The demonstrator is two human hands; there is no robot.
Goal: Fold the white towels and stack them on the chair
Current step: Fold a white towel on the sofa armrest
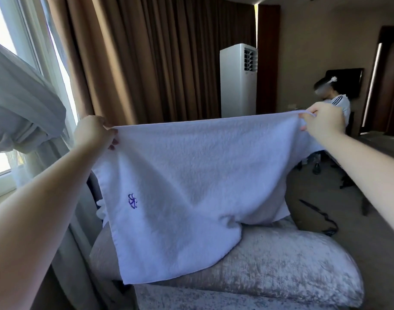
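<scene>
A white towel [191,175] with a small purple embroidered mark hangs spread out in front of me. My left hand [95,133] pinches its upper left corner. My right hand [321,124] pinches its upper right corner. The towel's lower edge drapes onto the grey velvet chair [281,265] below, hiding the chair's back part. A bit of other white cloth [100,209] peeks out behind the towel at the left.
Brown curtains [158,63] and a window [4,41] stand behind at the left. A white floor air conditioner [237,81] is at the back. Another person [339,101] is at the right, with dark bags on the floor [314,215] beside the chair.
</scene>
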